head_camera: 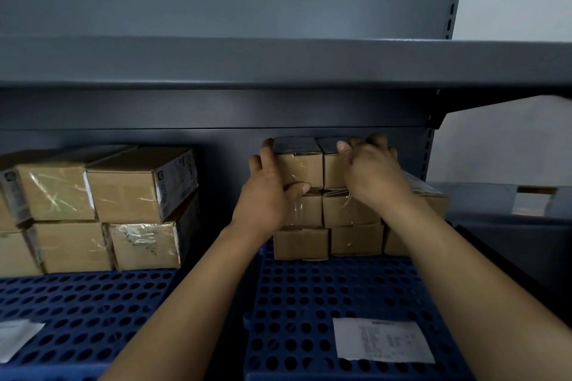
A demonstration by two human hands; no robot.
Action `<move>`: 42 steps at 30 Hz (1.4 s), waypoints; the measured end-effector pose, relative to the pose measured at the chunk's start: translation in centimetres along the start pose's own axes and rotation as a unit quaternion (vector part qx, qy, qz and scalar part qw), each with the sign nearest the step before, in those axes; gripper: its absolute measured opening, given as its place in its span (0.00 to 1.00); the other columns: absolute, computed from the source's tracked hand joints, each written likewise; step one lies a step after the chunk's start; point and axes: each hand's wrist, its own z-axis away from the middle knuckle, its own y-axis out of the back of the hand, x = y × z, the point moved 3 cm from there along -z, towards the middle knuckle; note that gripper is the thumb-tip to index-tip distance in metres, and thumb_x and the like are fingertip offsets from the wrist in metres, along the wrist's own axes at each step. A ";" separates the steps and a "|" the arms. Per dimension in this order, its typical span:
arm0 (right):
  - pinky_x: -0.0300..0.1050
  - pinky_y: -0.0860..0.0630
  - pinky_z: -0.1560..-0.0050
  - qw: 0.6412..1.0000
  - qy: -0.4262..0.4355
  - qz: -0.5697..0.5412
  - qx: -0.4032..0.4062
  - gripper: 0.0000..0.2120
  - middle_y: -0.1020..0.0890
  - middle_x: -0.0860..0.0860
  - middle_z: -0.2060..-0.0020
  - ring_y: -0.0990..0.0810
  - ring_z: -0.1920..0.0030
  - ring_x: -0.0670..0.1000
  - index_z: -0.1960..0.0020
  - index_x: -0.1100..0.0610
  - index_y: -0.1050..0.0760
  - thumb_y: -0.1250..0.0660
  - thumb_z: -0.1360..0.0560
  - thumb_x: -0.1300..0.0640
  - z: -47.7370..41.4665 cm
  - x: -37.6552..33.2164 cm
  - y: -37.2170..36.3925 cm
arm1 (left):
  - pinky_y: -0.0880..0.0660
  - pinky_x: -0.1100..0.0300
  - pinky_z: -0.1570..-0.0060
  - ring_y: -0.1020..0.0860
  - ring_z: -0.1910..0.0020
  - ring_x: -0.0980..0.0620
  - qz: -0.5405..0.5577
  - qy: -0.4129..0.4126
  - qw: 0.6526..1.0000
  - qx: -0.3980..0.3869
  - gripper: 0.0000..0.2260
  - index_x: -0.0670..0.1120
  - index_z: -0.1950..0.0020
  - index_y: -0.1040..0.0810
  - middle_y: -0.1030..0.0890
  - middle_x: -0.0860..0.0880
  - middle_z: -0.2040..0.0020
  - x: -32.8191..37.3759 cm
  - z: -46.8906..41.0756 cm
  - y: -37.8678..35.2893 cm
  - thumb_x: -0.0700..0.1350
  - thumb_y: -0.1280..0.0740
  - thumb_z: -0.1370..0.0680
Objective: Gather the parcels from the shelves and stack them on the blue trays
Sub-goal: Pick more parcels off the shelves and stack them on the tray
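1. The left hand (270, 192) holds the top left parcel (299, 164) of a small stack. Its fingers (266, 148) are spread wide on the left side of the box, and its thumb presses the lower front edge.
2. The right hand (373, 170) lies on the top right parcel (332, 168). Its fingers are curled over the top and the front of this box. I cannot tell if it grips the box or only presses it.
3. These two parcels stand side by side and touch each other. They form the highest row of the stack of small cardboard boxes (328, 226), which has three rows.
4. The stack stands at the far end of the right blue tray (309, 303), a plastic tray with round holes. A white paper slip (382, 340) lies on the near part of this tray.
5. On the left blue tray (77, 303) there is a second group of larger parcels (102, 207), in two rows, well apart from the hands. A white paper (15, 339) lies at its near left corner.
6. Above everything runs a grey metal shelf (278, 62).
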 end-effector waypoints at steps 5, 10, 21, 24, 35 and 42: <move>0.53 0.36 0.37 1.000 0.000 -0.009 0.012 0.22 0.35 0.60 0.34 0.36 0.35 0.63 0.33 0.56 0.31 0.53 0.18 0.47 0.1 0.2 0.1 | 0.31 0.55 0.39 0.33 0.33 0.45 0.005 -0.003 1.000 -0.006 0.41 0.49 0.26 0.51 0.41 0.45 0.28 -0.3 -0.1 0.0 0.50 0.28 0.29; 0.54 0.34 0.39 1.000 0.001 -0.005 0.022 0.22 0.35 0.60 0.35 0.35 0.35 0.64 0.34 0.57 0.32 0.52 0.18 0.46 0.1 0.3 0.2 | 0.33 0.57 0.39 0.34 0.33 0.47 0.005 -0.008 1.000 -0.015 0.42 0.50 0.26 0.50 0.40 0.46 0.28 -0.4 0.0 0.1 0.46 0.26 0.31; 0.56 0.32 0.40 0.998 0.014 0.035 0.042 0.22 0.30 0.62 0.38 0.33 0.37 0.63 0.34 0.58 0.32 0.53 0.18 0.47 0.9 0.7 0.8 | 0.32 0.57 0.42 0.32 0.34 0.47 0.011 -0.008 1.000 -0.006 0.42 0.49 0.26 0.50 0.37 0.46 0.29 -1.5 0.2 0.3 0.48 0.26 0.31; 0.56 0.32 0.40 0.998 0.018 0.040 0.050 0.22 0.30 0.62 0.37 0.33 0.37 0.63 0.33 0.59 0.32 0.52 0.18 0.47 1.1 0.5 0.9 | 0.33 0.58 0.42 0.32 0.34 0.47 0.021 -0.008 1.000 -0.002 0.41 0.50 0.26 0.49 0.36 0.46 0.29 -1.5 0.4 0.5 0.47 0.26 0.31; 0.55 0.29 0.42 0.990 0.058 0.098 0.088 0.25 0.28 0.61 0.37 0.31 0.36 0.61 0.31 0.61 0.35 0.45 0.20 0.45 2.9 -0.8 1.5 | 0.28 0.54 0.43 0.28 0.40 0.46 0.006 -0.019 1.000 -0.009 0.35 0.49 0.28 0.43 0.33 0.46 0.33 -1.6 0.2 0.9 0.48 0.28 0.29; 0.55 0.30 0.42 0.995 0.016 0.086 0.055 0.26 0.32 0.61 0.34 0.32 0.36 0.65 0.29 0.58 0.37 0.45 0.21 0.44 3.3 -0.3 1.4 | 0.26 0.48 0.42 0.27 0.40 0.48 0.074 -0.037 0.996 -0.036 0.26 0.51 0.31 0.40 0.30 0.46 0.36 -1.9 -0.5 0.7 0.44 0.32 0.25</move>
